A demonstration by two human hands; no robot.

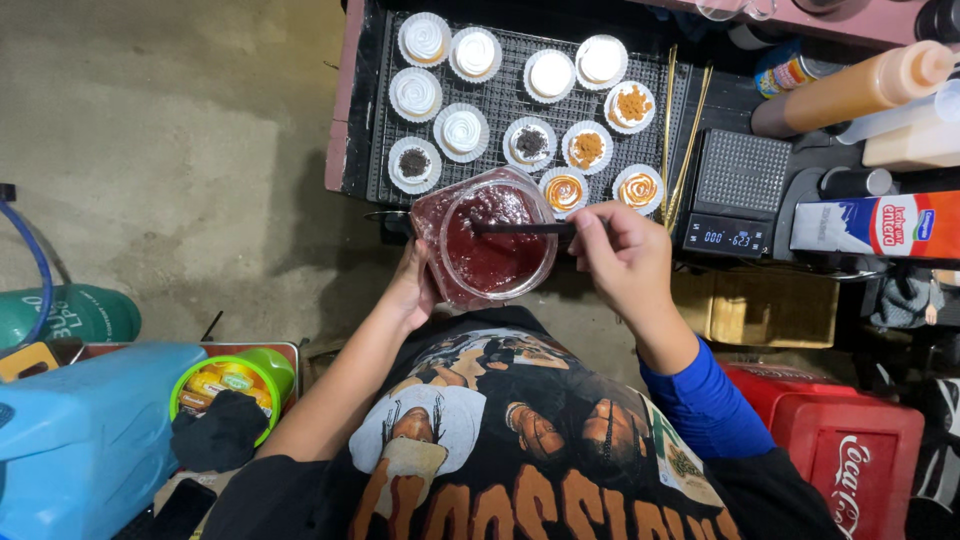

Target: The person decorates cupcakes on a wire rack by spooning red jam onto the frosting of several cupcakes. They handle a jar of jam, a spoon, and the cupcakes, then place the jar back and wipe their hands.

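Observation:
My left hand (413, 285) grips a clear plastic tub (450, 275) of dark red sauce, held tilted just in front of my chest. My right hand (625, 255) holds a dark utensil (520, 229) whose end reaches into the sauce. Just beyond the tub, a black wire rack (505, 100) carries several white paper cups with cream; some are topped with dark crumbs, orange crumbs or caramel swirls (565, 190).
A small black digital scale (738, 190) stands right of the rack, with thin wooden skewers (668, 120) beside it. Squeeze bottles (850, 90) and a milk carton (870, 225) lie at the right. A red crate (850, 440), a blue container (80, 440) and a green tub (235, 385) sit low.

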